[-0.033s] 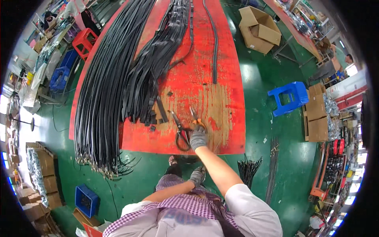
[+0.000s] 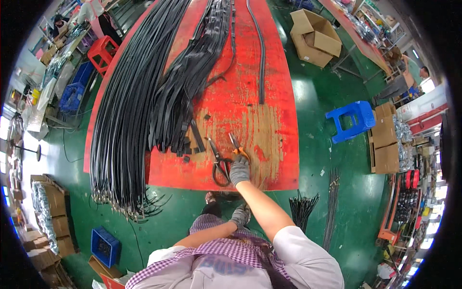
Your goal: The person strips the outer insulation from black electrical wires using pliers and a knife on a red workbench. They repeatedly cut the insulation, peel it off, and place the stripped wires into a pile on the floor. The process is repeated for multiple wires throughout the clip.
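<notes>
My right hand point(image 2: 239, 171), in a grey glove, is closed around the orange handles of a pair of pliers point(image 2: 234, 141) near the table's front edge. The plier jaws point away from me. Just left of that hand lie scissors point(image 2: 220, 164) with dark handles. My left hand point(image 2: 239, 216), also gloved, is low in front of my body, below the table edge; its fingers are not clear. Beyond the scissors, short black strip pieces point(image 2: 197, 136) lie beside a bundle of flat black sleeves point(image 2: 175, 103).
A thick bundle of long black cables point(image 2: 120, 115) covers the left of the red table point(image 2: 279, 178), its ends hanging over the front. One black strip point(image 2: 262, 72) lies to the right. A blue stool point(image 2: 351, 120), an open carton point(image 2: 315, 38) and cable bundles point(image 2: 303, 209) stand nearby.
My right hand and the pliers have shifted slightly left and nearer to me. The left hand stays low in front of my body.
</notes>
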Tool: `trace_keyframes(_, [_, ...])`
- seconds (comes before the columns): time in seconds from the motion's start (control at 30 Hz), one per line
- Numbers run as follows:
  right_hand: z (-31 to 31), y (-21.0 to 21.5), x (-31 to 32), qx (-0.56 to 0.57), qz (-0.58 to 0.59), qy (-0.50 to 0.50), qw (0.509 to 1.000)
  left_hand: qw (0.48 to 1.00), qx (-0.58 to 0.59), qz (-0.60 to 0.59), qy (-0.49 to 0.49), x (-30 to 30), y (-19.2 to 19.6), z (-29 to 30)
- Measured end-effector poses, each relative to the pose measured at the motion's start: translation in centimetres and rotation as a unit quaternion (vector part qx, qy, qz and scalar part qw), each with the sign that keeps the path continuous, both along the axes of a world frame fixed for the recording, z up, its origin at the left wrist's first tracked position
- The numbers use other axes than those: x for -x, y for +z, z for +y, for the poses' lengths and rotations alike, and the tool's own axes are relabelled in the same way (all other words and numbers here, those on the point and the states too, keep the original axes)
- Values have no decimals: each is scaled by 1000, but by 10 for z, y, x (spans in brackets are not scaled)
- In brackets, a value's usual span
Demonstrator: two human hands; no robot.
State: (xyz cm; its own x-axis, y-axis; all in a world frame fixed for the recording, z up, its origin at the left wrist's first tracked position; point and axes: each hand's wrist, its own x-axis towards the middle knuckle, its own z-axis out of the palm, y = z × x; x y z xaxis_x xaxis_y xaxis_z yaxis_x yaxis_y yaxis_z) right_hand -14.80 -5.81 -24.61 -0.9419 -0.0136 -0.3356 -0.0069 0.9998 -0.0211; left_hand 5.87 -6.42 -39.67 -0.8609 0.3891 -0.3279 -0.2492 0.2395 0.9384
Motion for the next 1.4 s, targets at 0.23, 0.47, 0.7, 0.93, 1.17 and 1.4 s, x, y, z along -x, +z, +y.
trace_keyframes(0.23, [-64,-13,12,125,17,-100,987,893,-185,-371,179,39,119,-22])
trace_keyframes(0.47, [-35,105,-42,386,79,119,911,887,-217,-303,272,61,83,-23])
trace_keyframes(0.7, [137,35,-163,310,128,-120,934,880,-185,-232,371,62,108,11])
trace_keyframes(0.93, [148,-11,-263,529,-25,-89,844,835,-273,-248,409,30,131,57])
trace_keyframes(1.17, [160,17,-291,609,5,-70,790,812,-224,-314,439,5,209,76])
trace_keyframes(1.4, [154,-52,-312,238,86,124,959,801,-278,-273,455,6,178,66])
